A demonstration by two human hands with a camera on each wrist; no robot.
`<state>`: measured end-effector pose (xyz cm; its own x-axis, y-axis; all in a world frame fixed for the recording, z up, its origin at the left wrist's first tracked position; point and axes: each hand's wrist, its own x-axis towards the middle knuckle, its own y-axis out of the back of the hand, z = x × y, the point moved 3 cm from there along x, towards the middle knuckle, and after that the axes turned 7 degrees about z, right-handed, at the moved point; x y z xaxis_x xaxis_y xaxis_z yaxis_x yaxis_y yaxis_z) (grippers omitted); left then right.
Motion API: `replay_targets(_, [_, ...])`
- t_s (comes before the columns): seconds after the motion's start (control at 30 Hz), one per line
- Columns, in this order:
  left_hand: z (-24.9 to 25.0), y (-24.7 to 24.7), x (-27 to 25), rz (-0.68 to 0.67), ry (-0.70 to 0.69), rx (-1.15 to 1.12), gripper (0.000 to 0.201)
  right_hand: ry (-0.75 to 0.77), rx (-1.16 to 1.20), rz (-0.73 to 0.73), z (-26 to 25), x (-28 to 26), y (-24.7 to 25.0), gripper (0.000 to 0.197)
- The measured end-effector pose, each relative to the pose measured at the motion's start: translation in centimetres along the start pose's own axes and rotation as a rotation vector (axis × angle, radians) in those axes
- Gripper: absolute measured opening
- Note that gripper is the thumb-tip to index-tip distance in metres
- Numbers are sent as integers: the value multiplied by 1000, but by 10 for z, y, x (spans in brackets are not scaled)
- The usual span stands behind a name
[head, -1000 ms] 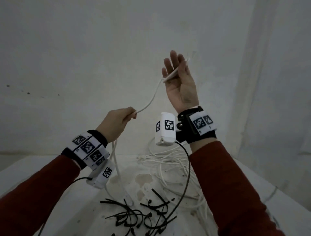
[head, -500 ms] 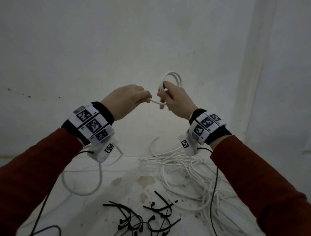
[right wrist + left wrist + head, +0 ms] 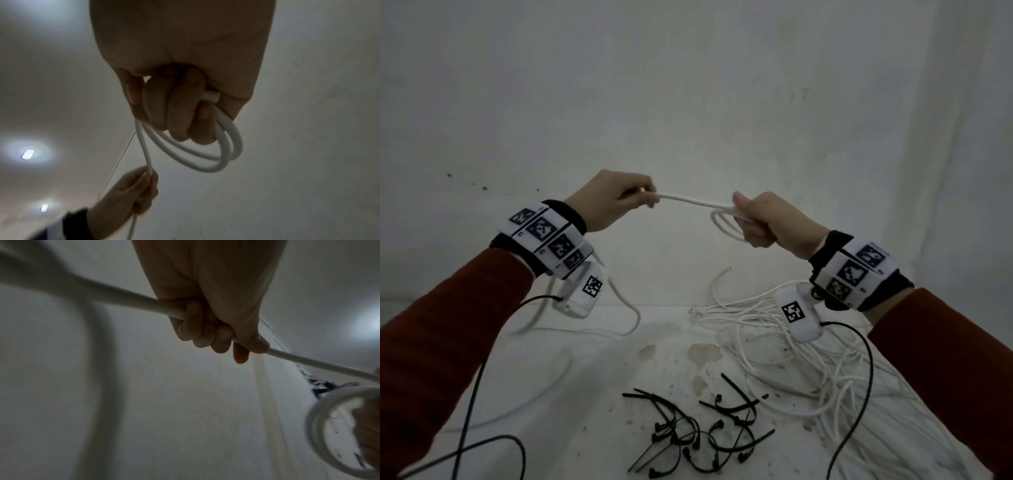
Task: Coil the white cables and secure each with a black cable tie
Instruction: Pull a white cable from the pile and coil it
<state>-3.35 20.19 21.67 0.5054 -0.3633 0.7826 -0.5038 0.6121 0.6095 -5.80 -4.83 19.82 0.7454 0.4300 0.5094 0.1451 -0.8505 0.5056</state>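
Both hands are raised above the table with one white cable (image 3: 693,201) stretched between them. My right hand (image 3: 763,222) grips a small coil (image 3: 722,224) of two loops of that cable, seen in the right wrist view as loops (image 3: 218,155) hanging from curled fingers. My left hand (image 3: 619,200) grips the cable's running length in a fist (image 3: 216,331); the rest of it droops down to the table (image 3: 626,308). A heap of loose white cables (image 3: 791,359) lies at the right. Several black cable ties (image 3: 698,435) lie at the table's near middle.
The white table (image 3: 571,411) has brown stains (image 3: 702,353) near its middle. A pale wall (image 3: 688,102) stands right behind it. Black wires from the wrist cameras hang down at the left (image 3: 472,411) and the right (image 3: 859,411).
The hands met near the middle half a second ago as a loop was added. They have since moved apart, and the left hand has slid along the cable, which now runs straight between them.
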Motion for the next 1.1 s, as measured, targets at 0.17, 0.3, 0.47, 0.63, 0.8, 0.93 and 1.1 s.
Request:
replay_targets(0.17, [-43, 15, -27, 10, 96, 53, 25, -132, 520, -58, 11, -11, -2, 56])
replay_targets(0.3, [-68, 15, -40, 31, 141, 139, 25, -73, 924, -103, 16, -16, -4, 51])
replay_targets(0.47, [-95, -4, -72, -165, 217, 250, 30, 109, 1421, -185, 30, -16, 10, 45])
replay_targets(0.63, [-104, -22, -101, -167, 178, 223, 32, 158, 1585, 115, 36, -23, 10, 45])
replay_targets(0.8, [-90, -26, -121, -135, -117, 446, 34, 226, 1644, 548, 45, -23, 15, 46])
replay_targets(0.93, [-56, -23, -129, -36, -438, 590, 24, 245, 1615, 684, 54, -10, 18, 50])
replay_targets(1.1, [-19, -4, -127, -36, -564, 627, 55, 172, 1359, 807, 54, 12, 12, 33])
